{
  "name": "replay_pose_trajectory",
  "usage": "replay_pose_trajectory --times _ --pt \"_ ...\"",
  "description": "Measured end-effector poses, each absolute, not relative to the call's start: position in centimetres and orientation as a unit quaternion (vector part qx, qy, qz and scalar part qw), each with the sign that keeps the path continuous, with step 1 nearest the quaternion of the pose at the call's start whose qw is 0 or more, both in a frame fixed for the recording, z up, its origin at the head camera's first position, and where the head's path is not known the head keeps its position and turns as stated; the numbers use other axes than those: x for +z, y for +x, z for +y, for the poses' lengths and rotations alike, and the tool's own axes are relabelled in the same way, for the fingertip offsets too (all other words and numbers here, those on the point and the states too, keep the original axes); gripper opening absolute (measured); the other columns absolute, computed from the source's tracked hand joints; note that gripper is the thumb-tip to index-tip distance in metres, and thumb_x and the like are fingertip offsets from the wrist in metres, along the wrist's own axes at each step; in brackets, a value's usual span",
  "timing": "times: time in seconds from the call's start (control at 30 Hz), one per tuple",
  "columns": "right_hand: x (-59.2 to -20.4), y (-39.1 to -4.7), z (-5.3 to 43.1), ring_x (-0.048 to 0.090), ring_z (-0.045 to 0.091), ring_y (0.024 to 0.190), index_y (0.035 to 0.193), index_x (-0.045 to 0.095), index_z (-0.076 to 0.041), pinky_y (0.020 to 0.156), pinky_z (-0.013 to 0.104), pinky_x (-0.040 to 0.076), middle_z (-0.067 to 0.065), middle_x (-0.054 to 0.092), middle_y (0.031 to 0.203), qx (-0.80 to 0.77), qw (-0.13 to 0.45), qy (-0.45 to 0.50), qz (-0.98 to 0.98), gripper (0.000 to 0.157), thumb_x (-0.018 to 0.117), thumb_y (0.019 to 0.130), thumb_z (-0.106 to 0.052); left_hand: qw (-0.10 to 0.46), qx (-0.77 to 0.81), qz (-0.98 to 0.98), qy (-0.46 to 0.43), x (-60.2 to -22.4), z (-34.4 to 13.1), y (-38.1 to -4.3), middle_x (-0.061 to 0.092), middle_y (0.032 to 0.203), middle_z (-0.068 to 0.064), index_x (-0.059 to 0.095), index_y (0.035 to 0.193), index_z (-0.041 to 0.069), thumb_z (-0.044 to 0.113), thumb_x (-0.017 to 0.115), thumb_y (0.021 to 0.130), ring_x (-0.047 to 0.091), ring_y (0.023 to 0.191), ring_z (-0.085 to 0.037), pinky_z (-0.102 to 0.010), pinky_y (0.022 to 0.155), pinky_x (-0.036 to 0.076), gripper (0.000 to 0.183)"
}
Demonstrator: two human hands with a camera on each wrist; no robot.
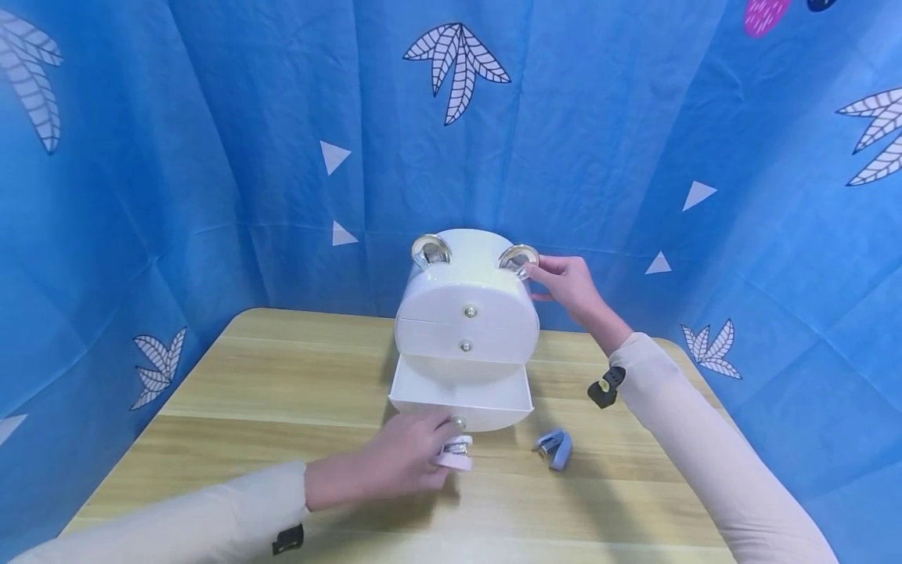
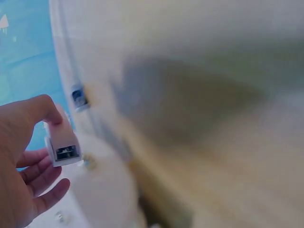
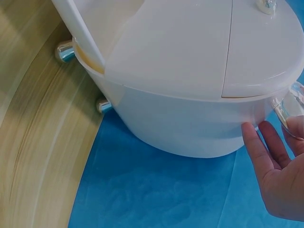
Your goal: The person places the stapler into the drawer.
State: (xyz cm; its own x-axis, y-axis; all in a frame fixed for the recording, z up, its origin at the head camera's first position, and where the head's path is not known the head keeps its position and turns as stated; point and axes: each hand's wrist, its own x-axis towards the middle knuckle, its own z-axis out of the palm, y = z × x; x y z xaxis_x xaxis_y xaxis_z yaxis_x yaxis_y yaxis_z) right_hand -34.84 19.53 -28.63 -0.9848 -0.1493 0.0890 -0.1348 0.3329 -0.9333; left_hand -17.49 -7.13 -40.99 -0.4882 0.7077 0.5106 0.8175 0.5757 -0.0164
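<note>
A white desktop drawer box (image 1: pixel 465 294) with two gold-rimmed ears stands at the back of the table, its bottom drawer (image 1: pixel 496 420) pulled out. In my left hand (image 1: pixel 402 456) I pinch a small white stapler (image 2: pixel 63 137), held just in front of the drawer's knob; the thumb lies on top and the other fingers spread beneath. My right hand (image 1: pixel 569 288) grips the box's right ear (image 1: pixel 519 254) by its rim, while fingertips (image 3: pixel 251 135) rest against the side wall in the right wrist view. A small blue stapler (image 1: pixel 555 449) lies on the table right of the drawer.
The wooden table (image 1: pixel 303 368) has rounded far corners. Behind it and at both sides hangs a blue curtain (image 1: pixel 282 157) with leaf and triangle prints, close to the back of the box. Two upper drawers with round knobs (image 1: pixel 470 312) are closed.
</note>
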Motion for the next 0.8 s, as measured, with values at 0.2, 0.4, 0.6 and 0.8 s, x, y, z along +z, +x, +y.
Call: replay_pose_trajectory --times 0.2,0.4,0.6,0.8 --pt "-28.6 -34.8 19.6 0.056 0.022 0.116 0.119 0.064 -0.008 0.078 0.037 0.056 0.011 0.06 0.125 -0.573 0.006 -0.092 0.814 0.036 0.063 0.089 -0.028 0.25 -0.133 -0.852 -0.44 -36.6 -8.3 -19.0 0.055 0.088 0.003 0.065 0.097 0.01 0.021 0.073 0.067 0.048 0.076 -0.007 -0.018 0.064 0.047 0.033" --pt "-28.5 -34.7 19.6 0.056 0.022 0.116 0.12 0.064 -0.008 0.079 0.038 0.056 0.01 0.06 0.125 -0.57 0.008 -0.093 0.816 0.037 0.063 0.089 -0.029 0.193 -0.094 -0.881 -0.422 -33.8 -9.9 -21.8 0.057 0.093 -0.001 0.065 0.102 0.009 0.02 0.076 0.071 0.052 0.081 -0.012 -0.024 0.069 0.05 0.034" --pt "-28.3 -34.6 19.5 0.056 0.021 0.116 0.12 0.064 -0.008 0.079 0.038 0.056 0.01 0.06 0.125 -0.571 0.008 -0.09 0.816 0.037 0.063 0.09 -0.028 0.153 -0.02 -0.884 -0.442 -33.5 -10.5 -24.3 0.059 0.089 -0.004 0.067 0.095 0.009 0.022 0.079 0.071 0.051 0.08 -0.016 -0.026 0.07 0.048 0.03" --pt "-28.3 -34.5 19.5 0.056 0.021 0.116 0.121 0.063 -0.008 0.078 0.036 0.056 0.01 0.06 0.126 -0.571 0.01 -0.084 0.817 0.038 0.064 0.089 -0.029 0.134 0.051 -0.88 -0.452 -34.5 -10.3 -25.4 0.06 0.1 -0.005 0.068 0.094 0.011 0.031 0.077 0.074 0.054 0.095 -0.022 -0.036 0.086 0.048 0.03"
